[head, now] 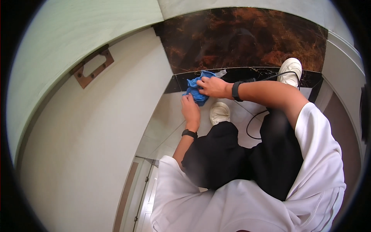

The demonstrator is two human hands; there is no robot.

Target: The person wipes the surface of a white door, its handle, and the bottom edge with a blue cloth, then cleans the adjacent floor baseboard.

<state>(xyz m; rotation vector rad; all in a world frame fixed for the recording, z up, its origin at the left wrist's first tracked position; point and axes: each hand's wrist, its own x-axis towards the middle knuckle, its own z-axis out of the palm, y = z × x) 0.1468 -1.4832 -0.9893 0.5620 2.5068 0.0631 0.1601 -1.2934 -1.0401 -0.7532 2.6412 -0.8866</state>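
A crumpled blue cloth (198, 96) hangs low before me, at the black stone border by the door. My right hand (214, 87) grips its upper folds from the right. With bent fingers, my left hand (190, 108) pinches its lower left edge. A pale grey, flat strip (221, 73) sticks out past the cloth at the upper right; whether it belongs to the cloth I cannot tell. Both wrists wear black bands. The cloth's middle is partly hidden by my right fingers.
A pale door (95, 130) with a copper-coloured metal plate (94, 68) stands close on the left. Ahead lies a glossy brown marble slab (243, 40) edged by black stone (234, 76). A black cable (247, 130) loops near my white shoes (220, 113) on the tiled floor (165, 127).
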